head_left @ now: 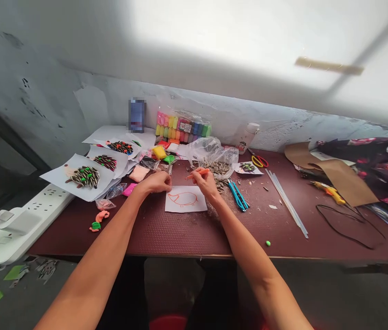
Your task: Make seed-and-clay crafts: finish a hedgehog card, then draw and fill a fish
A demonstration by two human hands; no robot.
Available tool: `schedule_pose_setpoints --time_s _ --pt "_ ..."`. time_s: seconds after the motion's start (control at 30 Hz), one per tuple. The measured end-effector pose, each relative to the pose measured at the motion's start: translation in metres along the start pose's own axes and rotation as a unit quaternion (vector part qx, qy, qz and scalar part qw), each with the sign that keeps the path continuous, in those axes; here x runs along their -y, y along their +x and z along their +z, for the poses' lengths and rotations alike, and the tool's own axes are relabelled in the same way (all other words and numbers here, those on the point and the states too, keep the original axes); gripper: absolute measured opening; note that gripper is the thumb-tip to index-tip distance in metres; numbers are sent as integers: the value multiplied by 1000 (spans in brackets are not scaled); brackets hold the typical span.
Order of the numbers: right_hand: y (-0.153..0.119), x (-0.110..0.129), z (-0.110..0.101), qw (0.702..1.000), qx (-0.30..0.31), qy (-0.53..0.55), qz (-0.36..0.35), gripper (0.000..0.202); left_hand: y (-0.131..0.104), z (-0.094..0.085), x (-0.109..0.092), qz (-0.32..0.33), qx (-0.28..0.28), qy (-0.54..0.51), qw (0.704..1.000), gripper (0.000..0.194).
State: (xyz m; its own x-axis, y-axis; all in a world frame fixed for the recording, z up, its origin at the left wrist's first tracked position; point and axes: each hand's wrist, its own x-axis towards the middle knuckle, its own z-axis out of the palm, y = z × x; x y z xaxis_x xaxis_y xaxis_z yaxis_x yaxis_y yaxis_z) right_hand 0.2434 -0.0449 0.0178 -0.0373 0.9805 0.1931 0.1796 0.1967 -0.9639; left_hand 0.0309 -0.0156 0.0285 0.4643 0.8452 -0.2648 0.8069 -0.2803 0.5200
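1. The paper [199, 207], marked with an orange animal outline [183, 198], is laid on the table [180, 238].
2. An orange pen [189, 176] is pinched in the right hand [205, 180], by the paper's far edge.
3. The left hand [158, 182] is curled near the paper's far left corner; whether anything is pinched cannot be told.
4. A cutter [238, 195] is placed right of the paper.
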Motion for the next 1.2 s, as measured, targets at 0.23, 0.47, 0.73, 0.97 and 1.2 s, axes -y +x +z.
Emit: schedule_pose_setpoints --time_s 0.23,0.47,0.73,0.97,1.2 --pt "-11 -1 -8 999 -36 -20 -26 25 13 -5 12 -4 -6 -36 999 13" --pt "-20 2 2 993 -22 -109 -39 23 12 4 24 34 -45 -92 994 19" --pt "-37 10 18 989 -11 -131 -75 25 9 5 23 34 -72 -95 992 17" --pt "-41 5 23 987 35 -137 -75 23 7 4 23 38 -69 -100 992 17" --pt "-43 4 29 980 61 -173 -79 25 10 2 26 35 -55 -102 993 17"
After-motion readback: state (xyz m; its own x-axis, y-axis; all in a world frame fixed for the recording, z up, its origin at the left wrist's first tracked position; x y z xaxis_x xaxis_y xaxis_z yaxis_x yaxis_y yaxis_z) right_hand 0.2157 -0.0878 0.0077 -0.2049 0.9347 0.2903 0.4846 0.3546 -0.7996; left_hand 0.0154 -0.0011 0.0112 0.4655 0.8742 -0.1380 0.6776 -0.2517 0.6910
